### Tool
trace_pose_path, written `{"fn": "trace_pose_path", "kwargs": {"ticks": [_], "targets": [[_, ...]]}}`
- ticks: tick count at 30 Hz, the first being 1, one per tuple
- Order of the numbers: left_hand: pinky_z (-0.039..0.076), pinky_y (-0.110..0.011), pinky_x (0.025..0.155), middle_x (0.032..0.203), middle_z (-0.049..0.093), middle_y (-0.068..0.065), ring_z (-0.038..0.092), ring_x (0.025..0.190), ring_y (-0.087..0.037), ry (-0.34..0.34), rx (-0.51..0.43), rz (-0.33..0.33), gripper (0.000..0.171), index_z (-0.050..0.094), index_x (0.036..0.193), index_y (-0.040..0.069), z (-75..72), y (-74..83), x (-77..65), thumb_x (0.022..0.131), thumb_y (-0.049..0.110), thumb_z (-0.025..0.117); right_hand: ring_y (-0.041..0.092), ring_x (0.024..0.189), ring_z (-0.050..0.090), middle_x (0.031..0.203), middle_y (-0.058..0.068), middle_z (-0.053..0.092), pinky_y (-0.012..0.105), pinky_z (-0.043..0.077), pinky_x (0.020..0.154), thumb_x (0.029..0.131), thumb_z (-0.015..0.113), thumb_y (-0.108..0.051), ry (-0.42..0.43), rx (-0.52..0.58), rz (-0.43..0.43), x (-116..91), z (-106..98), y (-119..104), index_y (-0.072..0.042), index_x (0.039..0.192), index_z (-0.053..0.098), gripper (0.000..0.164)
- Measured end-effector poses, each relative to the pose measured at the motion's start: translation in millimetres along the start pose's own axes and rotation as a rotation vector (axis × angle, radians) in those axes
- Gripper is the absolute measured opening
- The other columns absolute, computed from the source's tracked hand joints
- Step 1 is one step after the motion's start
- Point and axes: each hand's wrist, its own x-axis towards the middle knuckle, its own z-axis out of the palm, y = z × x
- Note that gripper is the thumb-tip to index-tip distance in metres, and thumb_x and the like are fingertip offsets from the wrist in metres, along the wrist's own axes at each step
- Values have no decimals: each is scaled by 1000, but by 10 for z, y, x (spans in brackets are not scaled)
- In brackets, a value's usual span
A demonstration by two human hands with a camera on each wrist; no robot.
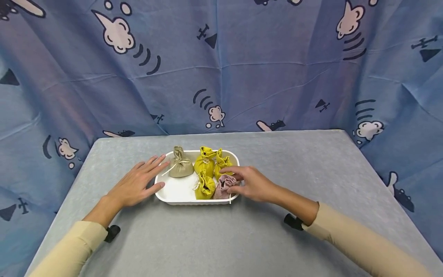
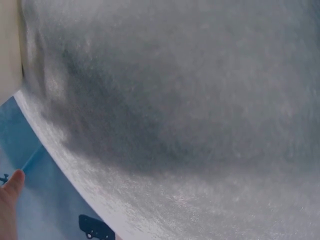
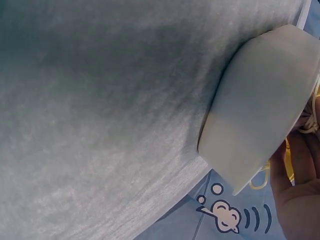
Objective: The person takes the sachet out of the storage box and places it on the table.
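Well — pink pouch (image 1: 223,188) in right grip (image 1: 255,184)

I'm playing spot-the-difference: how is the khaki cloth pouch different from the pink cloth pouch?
The khaki cloth pouch sits apart at the left of the white rounded tray; the pink cloth pouch is beside yellow cloth pouches at the right. The right hand grips the pink one; no hand grips the khaki one. Both have gathered tops and pale strings.

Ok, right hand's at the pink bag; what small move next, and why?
I'd probably have the right hand lift the pink bag gently straight up: the fingers hold its gathered top, yellow bags sit close beside it, and the left hand is at the tray's left end, seemingly placed to steady it.
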Motion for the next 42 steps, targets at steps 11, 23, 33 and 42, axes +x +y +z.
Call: {"fn": "trace_pose_path", "kwargs": {"ticks": [11, 23, 33, 42], "targets": [[25, -60, 112, 165, 22, -4, 24, 148, -34, 6, 4, 6, 66, 32, 158, 19, 3, -1, 6, 101, 47, 52, 25, 102, 70, 126, 11, 67, 37, 56, 89, 85, 79, -7, 32, -70, -31, 25, -110, -157, -2, 132, 62, 50], [25, -61, 112, 164, 23, -4, 25, 148, -34, 7, 6, 4, 67, 31, 158, 18, 28, -2, 4, 101, 46, 52, 24, 103, 70, 120, 8, 71, 34, 55, 89, 82, 80, -3, 82, -116, -116, 1, -383, -364, -4, 129, 64, 50], [26, -60, 112, 165, 22, -4, 26, 148, -34, 9, 13, 8, 67, 31, 158, 18, 28, 5, -2, 101, 46, 52, 20, 105, 70, 119, 5, 71, 33, 55, 89, 81, 81, -1, 120, -172, -118, -18, -649, -457, -6, 130, 64, 51], [26, -60, 112, 165, 22, -3, 26, 148, -34, 20, 16, 9, 66, 32, 158, 19, 25, 2, -9, 101, 46, 52, 21, 104, 69, 117, 5, 71, 36, 56, 88, 80, 81, 0, 165, -238, -81, -57, -869, -389, -5, 130, 64, 52]]}}
